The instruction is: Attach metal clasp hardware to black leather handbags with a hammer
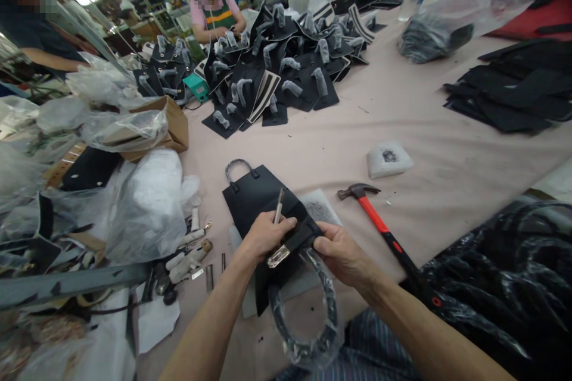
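In front of me lies a black handbag piece (254, 199), folded, with a small handle (236, 166) at its far end. My left hand (263, 238) is closed around a short metal punch (279, 205) that points upward, and its fingers rest against the bag. A shiny metal clasp (279, 256) sits on the near part, just below that hand. My right hand (342, 253) pinches the bag's right edge between thumb and fingers. From this edge a larger handle wrapped in clear plastic (328, 297) hangs toward my lap. Part of a white slab (319, 205) shows under the bag.
A claw hammer (379, 223) with a red and black grip lies to the right, below a white block (388, 159). Black panels with wrapped handles (286, 65) are heaped at the back. Plastic bags (147, 208) crowd the left. Other people (217, 9) stand or sit beyond.
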{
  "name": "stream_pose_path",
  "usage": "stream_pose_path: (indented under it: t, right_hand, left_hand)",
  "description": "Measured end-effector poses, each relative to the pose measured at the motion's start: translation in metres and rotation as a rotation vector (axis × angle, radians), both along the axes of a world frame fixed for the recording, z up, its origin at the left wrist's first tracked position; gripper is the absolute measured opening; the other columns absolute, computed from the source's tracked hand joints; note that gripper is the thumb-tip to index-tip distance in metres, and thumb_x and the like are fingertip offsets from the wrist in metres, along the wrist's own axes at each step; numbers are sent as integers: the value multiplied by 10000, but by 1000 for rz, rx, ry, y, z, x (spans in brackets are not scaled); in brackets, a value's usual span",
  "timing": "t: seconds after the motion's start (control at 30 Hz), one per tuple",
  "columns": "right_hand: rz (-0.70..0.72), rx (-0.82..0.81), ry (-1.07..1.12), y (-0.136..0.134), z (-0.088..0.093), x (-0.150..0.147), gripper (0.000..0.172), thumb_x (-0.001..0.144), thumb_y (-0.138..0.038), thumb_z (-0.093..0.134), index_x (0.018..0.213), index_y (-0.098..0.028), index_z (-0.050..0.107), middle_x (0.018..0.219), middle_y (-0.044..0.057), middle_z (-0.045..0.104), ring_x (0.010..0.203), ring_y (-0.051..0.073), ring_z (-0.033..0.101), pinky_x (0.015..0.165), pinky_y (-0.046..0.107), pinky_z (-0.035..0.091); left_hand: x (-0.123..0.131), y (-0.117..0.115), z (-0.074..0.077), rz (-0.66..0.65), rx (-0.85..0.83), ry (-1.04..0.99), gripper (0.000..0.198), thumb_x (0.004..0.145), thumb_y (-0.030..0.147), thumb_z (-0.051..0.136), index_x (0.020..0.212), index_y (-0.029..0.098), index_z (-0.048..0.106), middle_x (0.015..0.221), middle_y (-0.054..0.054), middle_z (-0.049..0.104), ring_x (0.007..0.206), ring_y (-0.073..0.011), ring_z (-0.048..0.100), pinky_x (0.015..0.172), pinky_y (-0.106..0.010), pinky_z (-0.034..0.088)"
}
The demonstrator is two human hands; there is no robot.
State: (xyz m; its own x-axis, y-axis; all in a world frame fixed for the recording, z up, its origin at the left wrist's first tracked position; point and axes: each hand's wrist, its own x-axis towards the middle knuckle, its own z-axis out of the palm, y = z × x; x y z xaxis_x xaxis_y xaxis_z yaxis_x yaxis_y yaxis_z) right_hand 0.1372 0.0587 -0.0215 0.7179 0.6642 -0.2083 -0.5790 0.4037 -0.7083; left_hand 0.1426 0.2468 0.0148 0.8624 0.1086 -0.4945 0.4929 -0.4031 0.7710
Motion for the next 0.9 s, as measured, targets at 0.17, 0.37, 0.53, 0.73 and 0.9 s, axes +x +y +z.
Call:
stream_pose_path:
  t: [0.17, 0.37, 0.53, 0.73, 0.9]
  right_hand:
    - [-125, -17, 98, -8, 17, -3, 372, 671, -399, 906, 893, -165, 719, 716, -1, 692, 590, 108, 601, 593, 229, 511]
    - [-214, 12, 150, -2, 10, -14, 266, 803, -381, 814, 955, -177, 736, 793, 35, 748, 633, 143, 669, 655, 278, 562]
    - [-307, 72, 104, 7, -7, -10, 267, 828, -361, 791, 1031, -197, 733, 860, 48, 768, 756, 194, 725, 778, 346, 589]
    - [-332, 85, 82, 14, -22, 1, 247, 830, -359, 790, 1004, -194, 730, 862, 53, 766, 785, 204, 730, 791, 349, 589]
    - [-340, 70, 112, 20, -29, 4, 218, 828, -351, 788, 980, -206, 730, 830, 40, 757, 770, 200, 725, 766, 339, 589]
  left_hand:
    - [-1, -3, -4, 80, -114, -25, 442, 779, 607, 686, 749, 187, 554, 550, 54, 490, 440, -107, 467, 419, -212, 348]
    - [1, -10, 1, -8, -67, -26, 511, 751, 656, 715, 712, 176, 545, 556, 48, 493, 471, -90, 445, 438, -193, 337]
    - [7, -14, 0, 28, -194, 94, 555, 708, 700, 732, 770, 174, 567, 565, 44, 519, 473, -106, 478, 456, -215, 373]
    - [12, -15, -8, 95, -424, 175, 591, 680, 684, 776, 848, 129, 663, 692, -29, 658, 595, -153, 605, 569, -253, 470]
    - [10, -12, -18, 158, -486, 214, 599, 691, 687, 776, 870, 123, 685, 719, -38, 689, 594, -149, 615, 579, -256, 484]
